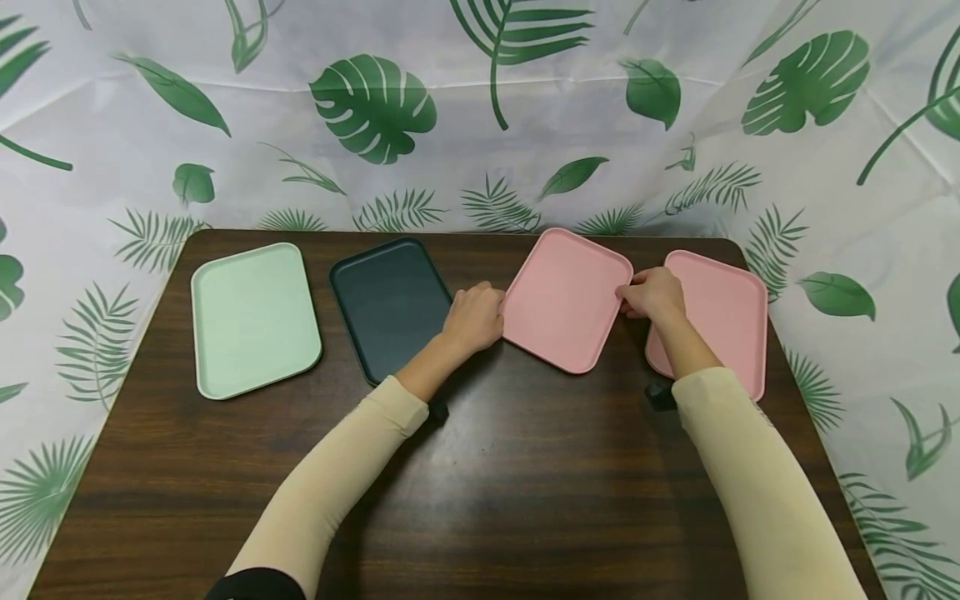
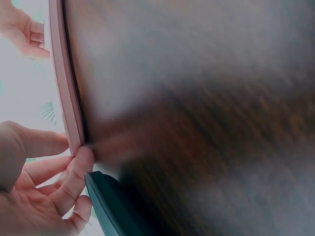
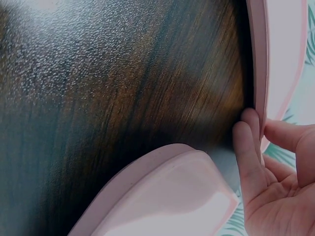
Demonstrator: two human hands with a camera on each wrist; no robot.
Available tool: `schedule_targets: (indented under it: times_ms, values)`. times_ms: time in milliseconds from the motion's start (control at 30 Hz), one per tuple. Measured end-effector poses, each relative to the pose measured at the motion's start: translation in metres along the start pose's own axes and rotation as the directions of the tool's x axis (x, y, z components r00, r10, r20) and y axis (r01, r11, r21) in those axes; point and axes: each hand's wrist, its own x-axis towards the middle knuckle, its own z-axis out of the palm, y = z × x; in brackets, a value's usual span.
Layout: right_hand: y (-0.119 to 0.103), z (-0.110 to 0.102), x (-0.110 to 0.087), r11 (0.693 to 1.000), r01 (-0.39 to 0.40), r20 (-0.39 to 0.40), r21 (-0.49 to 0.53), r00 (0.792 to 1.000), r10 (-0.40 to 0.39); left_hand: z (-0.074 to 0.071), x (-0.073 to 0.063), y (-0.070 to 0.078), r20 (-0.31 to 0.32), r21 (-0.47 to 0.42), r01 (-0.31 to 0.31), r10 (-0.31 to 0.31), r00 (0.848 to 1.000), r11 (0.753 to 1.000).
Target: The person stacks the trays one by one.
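A pink tray [image 1: 566, 300] lies between my two hands, turned at an angle on the table. My left hand [image 1: 474, 318] pinches its left edge, thumb on the rim and fingers beneath, as the left wrist view shows. At the opposite edge, my right hand [image 1: 654, 296] pinches the same tray [image 3: 260, 54] between thumb and fingers. A second pink tray [image 1: 723, 325] lies under my right wrist. Close to my left hand is a dark green tray [image 1: 386, 304], whose edge [image 2: 104, 206] also shows in the left wrist view.
A light green tray [image 1: 255, 321] lies at the left of the dark brown wooden table [image 1: 525, 483]. Behind and beside the table hangs a white cloth [image 1: 255, 125] printed with green leaves. The table's back edge runs just beyond the trays.
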Motion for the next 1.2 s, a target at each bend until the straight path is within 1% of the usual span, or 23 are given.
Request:
schedule_targets:
  times_ms: [200, 400, 567, 933, 1033, 1200]
  values:
    - [0.001, 0.0, 0.001, 1.0, -0.001, -0.004, 0.029, 1.0, 0.001, 0.0, 0.0, 0.001, -0.011, -0.025, 0.01, -0.011, 1.0, 1.0]
    - [0.002, 0.002, 0.004, 0.997, -0.009, -0.008, 0.078, 1.0, 0.009, 0.001, -0.001, 0.001, -0.028, -0.074, 0.023, -0.025, 0.999, 0.997]
    - [0.003, 0.003, 0.007, 0.992, -0.018, -0.005, 0.128, 1.0, 0.018, 0.0, -0.002, 0.001, -0.02, -0.124, 0.041, -0.044, 0.999, 0.991]
    - [-0.002, 0.0, 0.006, 0.983, -0.014, -0.02, 0.181, 1.0, 0.018, -0.001, -0.003, 0.0, 0.019, -0.242, 0.093, -0.091, 0.996, 0.966]
    - [-0.004, -0.001, 0.004, 0.984, -0.007, -0.019, 0.18, 1.0, 0.01, -0.002, -0.006, 0.001, 0.024, -0.264, 0.101, -0.098, 0.995, 0.959]
    - [-0.007, -0.004, 0.001, 0.987, 0.011, -0.016, 0.163, 1.0, -0.008, -0.005, -0.013, 0.004, 0.031, -0.303, 0.132, -0.128, 0.991, 0.944]
